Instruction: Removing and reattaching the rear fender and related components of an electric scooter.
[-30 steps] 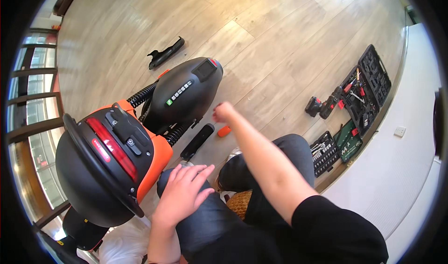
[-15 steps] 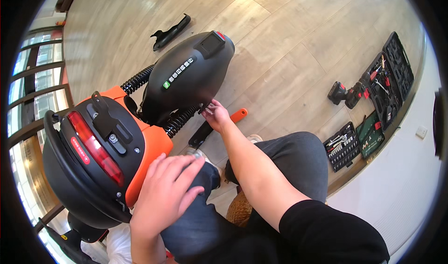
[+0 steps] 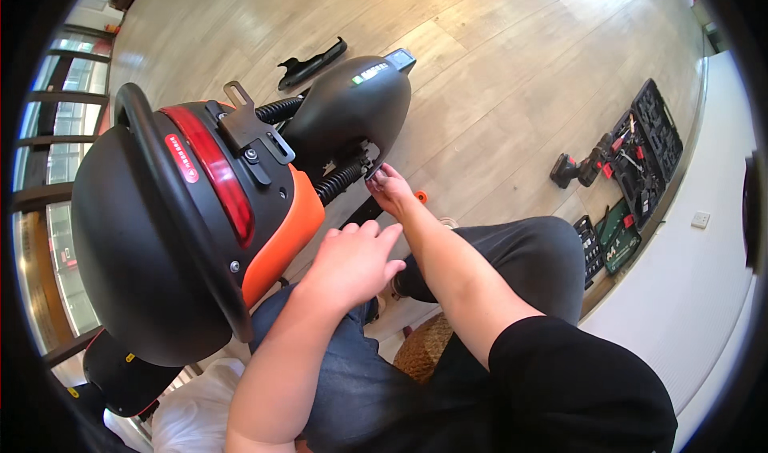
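The right hand (image 3: 390,190) has moved in beside the bracket (image 3: 369,157) on the black rear mudguard (image 3: 350,105), upper centre, seemingly cupped low to reach its underside, grip unclear, while the left hand (image 3: 354,266) hovers loosely open at centre.

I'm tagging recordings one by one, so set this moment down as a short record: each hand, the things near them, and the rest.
Left hand: left hand loosely bent, nothing seen in it, near the orange side panel
Right hand: right hand at the black rounded cover's lower edge, by a coil spring; contact unclear
Things: red light strip, slotted bracket
Rest: curved black part, cordless drill, open tool case on the floor
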Action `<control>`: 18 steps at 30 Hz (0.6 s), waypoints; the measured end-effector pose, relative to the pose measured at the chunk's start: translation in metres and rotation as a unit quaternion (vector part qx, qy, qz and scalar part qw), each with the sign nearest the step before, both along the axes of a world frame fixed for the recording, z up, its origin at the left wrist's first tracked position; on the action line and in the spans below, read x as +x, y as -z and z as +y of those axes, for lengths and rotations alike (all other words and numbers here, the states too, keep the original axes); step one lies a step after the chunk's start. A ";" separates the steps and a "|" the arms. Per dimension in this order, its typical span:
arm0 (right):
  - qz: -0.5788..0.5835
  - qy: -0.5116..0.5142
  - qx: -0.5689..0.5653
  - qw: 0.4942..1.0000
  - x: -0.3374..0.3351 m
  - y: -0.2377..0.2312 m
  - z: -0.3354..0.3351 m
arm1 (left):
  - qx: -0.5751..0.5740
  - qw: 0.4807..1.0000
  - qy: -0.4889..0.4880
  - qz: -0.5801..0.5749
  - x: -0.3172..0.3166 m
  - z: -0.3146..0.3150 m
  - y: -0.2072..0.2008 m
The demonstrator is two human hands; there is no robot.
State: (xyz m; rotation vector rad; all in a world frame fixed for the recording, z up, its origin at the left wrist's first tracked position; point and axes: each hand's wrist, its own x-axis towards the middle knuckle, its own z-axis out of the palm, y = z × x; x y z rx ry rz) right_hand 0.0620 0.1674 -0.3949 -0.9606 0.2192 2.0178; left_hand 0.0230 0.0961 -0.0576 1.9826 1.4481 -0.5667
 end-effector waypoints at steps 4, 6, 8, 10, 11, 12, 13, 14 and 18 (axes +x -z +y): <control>0.065 -0.013 -0.041 0.997 -0.010 -0.006 0.003 | -0.030 0.999 -0.009 0.012 -0.001 -0.003 0.001; 0.079 0.000 -0.024 0.997 -0.009 0.000 -0.005 | -0.029 0.999 -0.005 0.016 -0.001 -0.002 0.010; 0.090 0.020 -0.025 0.995 -0.013 0.006 -0.008 | -0.030 0.999 -0.001 0.022 0.003 0.005 0.022; 0.102 0.043 0.016 0.994 -0.018 0.008 -0.014 | 0.012 0.997 0.026 0.077 0.009 0.018 0.034; 0.100 0.045 0.010 0.994 -0.020 0.009 -0.018 | 0.051 0.997 -0.005 0.054 0.007 0.020 0.053; 0.094 0.049 -0.004 0.994 -0.023 0.009 -0.019 | 0.047 0.997 -0.001 0.058 0.008 0.025 0.072; 0.093 0.051 0.004 0.994 -0.020 0.016 -0.019 | 0.033 0.993 -0.085 0.077 0.014 0.030 0.093; 0.090 0.053 0.012 0.994 -0.015 0.024 -0.019 | 0.019 0.981 -0.168 0.095 0.017 0.032 0.115; 0.084 0.033 -0.006 0.996 -0.023 0.012 -0.016 | -0.001 0.936 -0.336 0.103 -0.024 0.004 0.220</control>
